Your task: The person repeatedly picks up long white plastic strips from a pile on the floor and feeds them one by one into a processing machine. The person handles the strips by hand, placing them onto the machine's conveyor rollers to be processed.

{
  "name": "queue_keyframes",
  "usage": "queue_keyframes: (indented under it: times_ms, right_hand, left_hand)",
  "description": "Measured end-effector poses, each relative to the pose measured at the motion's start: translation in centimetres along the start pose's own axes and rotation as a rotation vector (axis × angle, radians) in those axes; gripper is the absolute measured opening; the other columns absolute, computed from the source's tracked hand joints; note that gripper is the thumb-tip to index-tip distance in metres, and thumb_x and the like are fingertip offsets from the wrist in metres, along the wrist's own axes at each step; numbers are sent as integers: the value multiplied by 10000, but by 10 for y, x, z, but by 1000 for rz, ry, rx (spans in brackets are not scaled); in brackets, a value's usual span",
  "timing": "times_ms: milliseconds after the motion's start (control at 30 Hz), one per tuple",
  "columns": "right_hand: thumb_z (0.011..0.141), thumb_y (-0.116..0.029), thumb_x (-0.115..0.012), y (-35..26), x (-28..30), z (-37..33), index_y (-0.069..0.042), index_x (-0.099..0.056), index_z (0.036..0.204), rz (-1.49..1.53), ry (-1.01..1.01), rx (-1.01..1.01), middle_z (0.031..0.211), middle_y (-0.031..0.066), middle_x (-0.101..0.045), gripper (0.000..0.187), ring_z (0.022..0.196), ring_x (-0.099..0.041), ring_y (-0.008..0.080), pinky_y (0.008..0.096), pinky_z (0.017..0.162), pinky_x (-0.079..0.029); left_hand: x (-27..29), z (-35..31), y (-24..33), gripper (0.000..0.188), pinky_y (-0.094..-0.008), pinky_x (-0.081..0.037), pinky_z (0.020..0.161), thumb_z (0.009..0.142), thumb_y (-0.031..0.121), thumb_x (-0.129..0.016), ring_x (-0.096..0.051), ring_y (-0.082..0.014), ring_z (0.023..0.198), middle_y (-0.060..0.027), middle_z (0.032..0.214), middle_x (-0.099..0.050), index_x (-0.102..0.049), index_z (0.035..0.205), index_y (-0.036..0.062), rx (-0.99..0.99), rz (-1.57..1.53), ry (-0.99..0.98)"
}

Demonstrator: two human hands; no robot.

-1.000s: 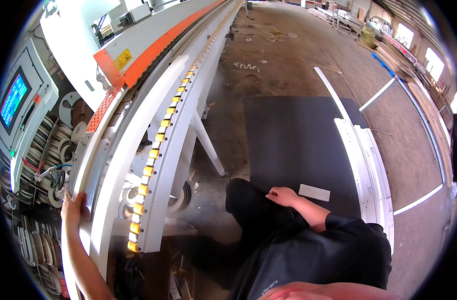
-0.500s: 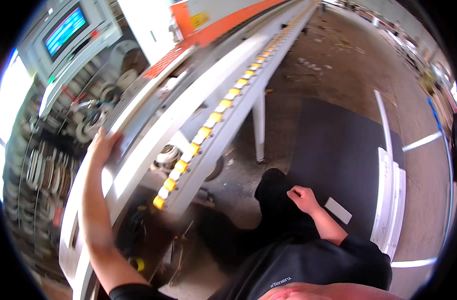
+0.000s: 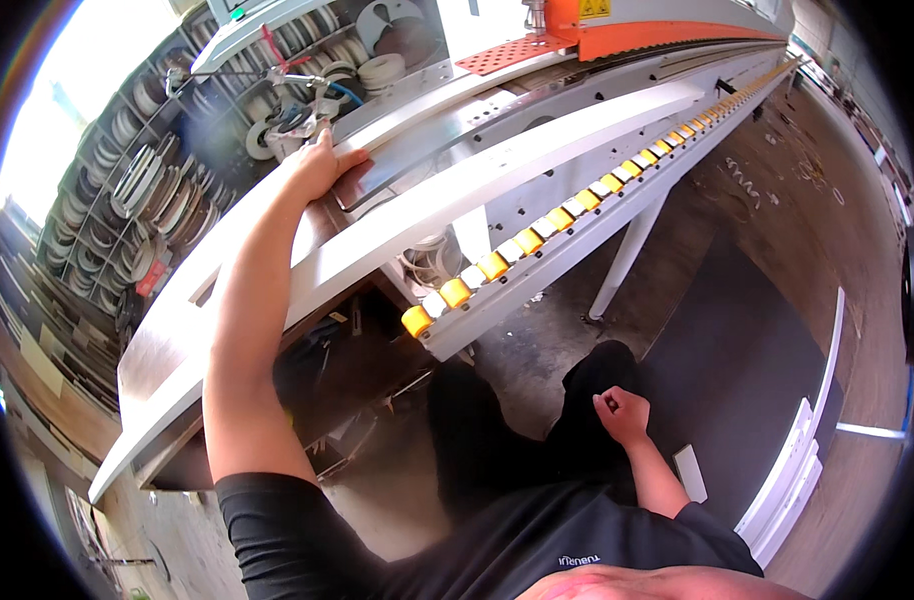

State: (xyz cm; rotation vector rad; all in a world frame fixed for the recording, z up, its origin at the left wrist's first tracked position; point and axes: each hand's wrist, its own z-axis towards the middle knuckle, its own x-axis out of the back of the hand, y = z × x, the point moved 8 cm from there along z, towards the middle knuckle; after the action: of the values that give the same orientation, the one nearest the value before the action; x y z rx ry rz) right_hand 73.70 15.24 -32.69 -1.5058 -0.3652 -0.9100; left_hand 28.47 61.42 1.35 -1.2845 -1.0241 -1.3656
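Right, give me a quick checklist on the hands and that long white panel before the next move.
1. Left hand flat on the long white panel: ok.
2. Panel lying on the machine bed beside the yellow roller rail: ok.
3. Right hand away from the rollers, down by the leg, closed in a loose fist: ok.
4. Left fingers away from moving parts: cannot tell.
5. Machine running or stopped: cannot tell.

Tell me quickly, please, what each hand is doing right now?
Left hand: open, palm flat on the long white panel lying on the machine.
Right hand: curled into a loose fist by the leg, holding nothing visible.
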Motion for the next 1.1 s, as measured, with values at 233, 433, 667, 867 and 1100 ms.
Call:
queue_keyframes:
  times_ms: [233,433,667,867,1100]
  right_hand:
    - [930,-279,-831,-4,0,0,-102,-745,838,-21,-12,2,656,67,-667,217,584,-668,202,338,585,-515]
    - [942,-344,-819,-3,0,1,-140,-739,834,-40,-21,2,669,53,-685,244,622,-701,249,386,612,-537]
    - [922,-326,-832,-4,1,1,-134,-735,826,-7,4,2,665,56,-677,236,615,-696,241,369,599,-530]
    - [919,-288,-835,-3,1,2,-104,-753,848,-8,-19,7,666,58,-678,214,595,-678,202,336,596,-525]
    - [924,-313,-826,-4,0,2,-111,-745,854,-32,-52,-14,672,58,-675,228,604,-673,212,348,609,-528]
  left_hand:
    - [-5,5,-6,1059,-509,-546,1073,988,870,-505,-704,-424,1286,-283,1354,-729,-469,1572,-13,1,-7,14]
    - [-5,5,-8,1076,-505,-539,1095,987,875,-498,-696,-428,1302,-276,1375,-723,-442,1615,4,13,-12,19]
    - [-1,2,-2,1071,-491,-543,1092,991,854,-524,-702,-416,1294,-272,1381,-722,-441,1618,-10,35,-12,11]
    - [-8,8,-9,1067,-492,-556,1067,1002,832,-532,-713,-426,1265,-276,1360,-730,-420,1634,-20,13,-15,30]
    - [-9,12,-11,1070,-505,-560,1047,1006,819,-531,-717,-437,1250,-288,1336,-736,-408,1631,-40,1,13,30]
